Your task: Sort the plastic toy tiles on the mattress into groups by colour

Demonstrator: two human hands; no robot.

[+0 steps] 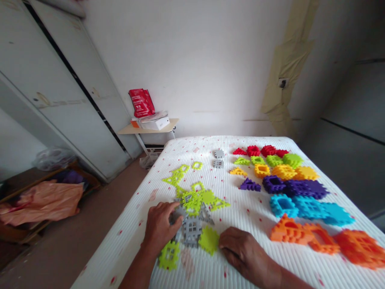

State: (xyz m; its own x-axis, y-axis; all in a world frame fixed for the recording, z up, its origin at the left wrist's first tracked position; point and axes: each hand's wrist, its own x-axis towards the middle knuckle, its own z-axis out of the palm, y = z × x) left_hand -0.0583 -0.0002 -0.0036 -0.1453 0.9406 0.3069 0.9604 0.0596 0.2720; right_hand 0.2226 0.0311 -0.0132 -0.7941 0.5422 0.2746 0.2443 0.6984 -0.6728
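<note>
My left hand (162, 224) is at the left side of a pile of interlocking plastic building pieces, with thumb and forefinger closed about a grey piece (178, 212) that is partly hidden. Beside it lie a grey window piece (191, 228) and a grey triangle (206, 213). Lime green pieces (192, 200) are heaped just beyond. Near my left wrist is a lime window square (169, 256). My right hand (243, 251) rests curled on the mattress, its knuckles close against a solid lime square (209, 240). What its fingers hold, if anything, is hidden.
Sorted rows of red (253, 151), yellow (284, 171), purple (303, 188), blue (309, 206) and orange pieces (321, 239) line the right side of the white mattress (237, 216). Two grey stacks (219, 158) stand farther back. A small table (129, 129) is beyond the left edge.
</note>
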